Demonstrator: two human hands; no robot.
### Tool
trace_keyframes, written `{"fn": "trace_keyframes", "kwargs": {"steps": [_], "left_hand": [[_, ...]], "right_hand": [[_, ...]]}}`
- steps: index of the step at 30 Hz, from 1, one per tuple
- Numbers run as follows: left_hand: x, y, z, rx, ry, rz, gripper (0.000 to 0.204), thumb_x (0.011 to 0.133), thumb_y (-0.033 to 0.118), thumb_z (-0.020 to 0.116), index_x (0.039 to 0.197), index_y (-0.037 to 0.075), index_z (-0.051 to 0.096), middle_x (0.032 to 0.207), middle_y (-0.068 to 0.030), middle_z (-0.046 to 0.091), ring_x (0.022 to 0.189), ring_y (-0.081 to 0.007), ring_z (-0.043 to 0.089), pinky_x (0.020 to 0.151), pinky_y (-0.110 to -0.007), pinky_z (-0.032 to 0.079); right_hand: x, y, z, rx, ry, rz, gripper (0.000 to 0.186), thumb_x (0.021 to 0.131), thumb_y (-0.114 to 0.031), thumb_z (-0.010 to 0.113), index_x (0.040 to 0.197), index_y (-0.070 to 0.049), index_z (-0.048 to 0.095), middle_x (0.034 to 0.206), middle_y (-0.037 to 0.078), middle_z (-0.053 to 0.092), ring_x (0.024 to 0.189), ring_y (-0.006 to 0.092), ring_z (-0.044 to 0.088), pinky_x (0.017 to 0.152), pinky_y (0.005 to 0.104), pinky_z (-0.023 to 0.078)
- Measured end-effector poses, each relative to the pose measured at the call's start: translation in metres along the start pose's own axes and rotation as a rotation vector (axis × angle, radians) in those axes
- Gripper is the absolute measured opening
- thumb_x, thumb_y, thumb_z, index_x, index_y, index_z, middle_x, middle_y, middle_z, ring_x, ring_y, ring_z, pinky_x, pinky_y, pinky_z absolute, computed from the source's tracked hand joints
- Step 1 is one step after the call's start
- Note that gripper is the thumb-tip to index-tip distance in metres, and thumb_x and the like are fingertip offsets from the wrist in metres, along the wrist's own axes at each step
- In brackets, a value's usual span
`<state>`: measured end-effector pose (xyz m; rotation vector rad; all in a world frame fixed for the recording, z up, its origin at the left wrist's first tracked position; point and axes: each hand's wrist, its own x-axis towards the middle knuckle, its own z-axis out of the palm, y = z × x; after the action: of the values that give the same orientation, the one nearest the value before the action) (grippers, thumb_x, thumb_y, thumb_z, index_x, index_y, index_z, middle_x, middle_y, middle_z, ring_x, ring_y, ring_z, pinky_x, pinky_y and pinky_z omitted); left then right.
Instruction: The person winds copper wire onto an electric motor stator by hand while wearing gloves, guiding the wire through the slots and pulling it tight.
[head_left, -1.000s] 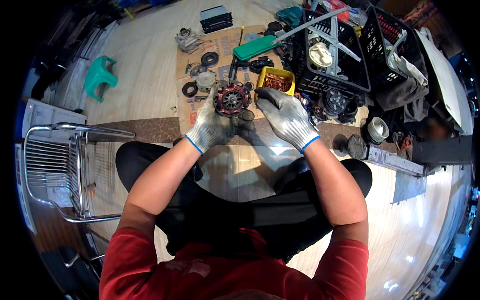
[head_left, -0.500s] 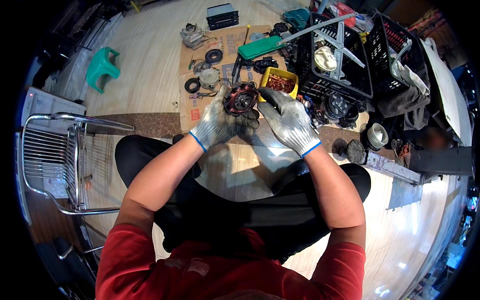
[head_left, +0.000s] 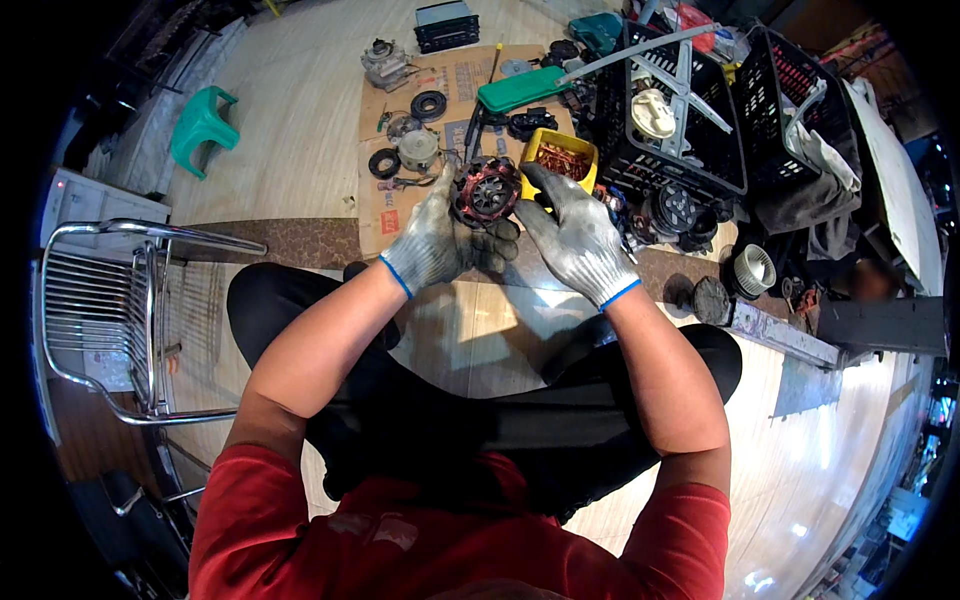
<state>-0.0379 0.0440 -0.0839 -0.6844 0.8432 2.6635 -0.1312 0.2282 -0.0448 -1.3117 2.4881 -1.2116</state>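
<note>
Between my hands is a round motor part (head_left: 487, 190) with reddish copper windings round its edge and a dark, spoked middle. My left hand (head_left: 436, 240), in a grey-white work glove with a blue cuff, grips its left side, thumb up and fingers curled below. My right hand (head_left: 580, 235), gloved alike, stays just right of the part with thumb and fingers spread; I see nothing in it. Right behind the part, a yellow plastic bin (head_left: 592, 170) contains copper-coloured scraps (head_left: 563, 160).
Flattened cardboard (head_left: 462, 82) lies under round motor parts, black rings (head_left: 429, 105) and a green-headed tool (head_left: 522, 90). Black crates (head_left: 672, 178) full of parts stand at the right. A metal chair (head_left: 150, 325) and a green stool (head_left: 206, 130) are at the left.
My right hand's fingers have come away from the motor part's right edge and spread a little. The part has turned slightly in my left hand, showing more of its spoked face.
</note>
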Motion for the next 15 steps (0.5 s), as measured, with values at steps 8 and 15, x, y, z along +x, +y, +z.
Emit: {"fn": "trace_keyframes", "kwargs": {"steps": [8, 15], "left_hand": [[-0.003, -0.001, 0.007, -0.036, -0.023, -0.027, 0.085, 0.091, 0.079, 0.024, 0.124, 0.01, 0.06, 0.091, -0.0234, 0.07, 0.075, -0.0402, 0.07, 0.064, -0.057, 0.058], [-0.004, -0.003, 0.001, 0.048, -0.071, -0.045, 0.088, 0.091, 0.08, 0.025, 0.117, 0.005, 0.064, 0.084, -0.0212, 0.071, 0.07, -0.0384, 0.071, 0.065, -0.055, 0.06]], "right_hand": [[0.006, 0.002, -0.006, 0.273, -0.105, 0.09, 0.047, 0.092, -0.03, 0.059, 0.124, 0.005, 0.06, 0.125, 0.026, 0.062, 0.118, 0.0393, 0.059, 0.102, 0.0406, 0.045], [0.008, -0.004, -0.007, 0.328, -0.146, 0.197, 0.046, 0.094, -0.029, 0.055, 0.126, 0.004, 0.06, 0.126, 0.026, 0.062, 0.119, 0.0382, 0.059, 0.102, 0.0397, 0.045]]}}
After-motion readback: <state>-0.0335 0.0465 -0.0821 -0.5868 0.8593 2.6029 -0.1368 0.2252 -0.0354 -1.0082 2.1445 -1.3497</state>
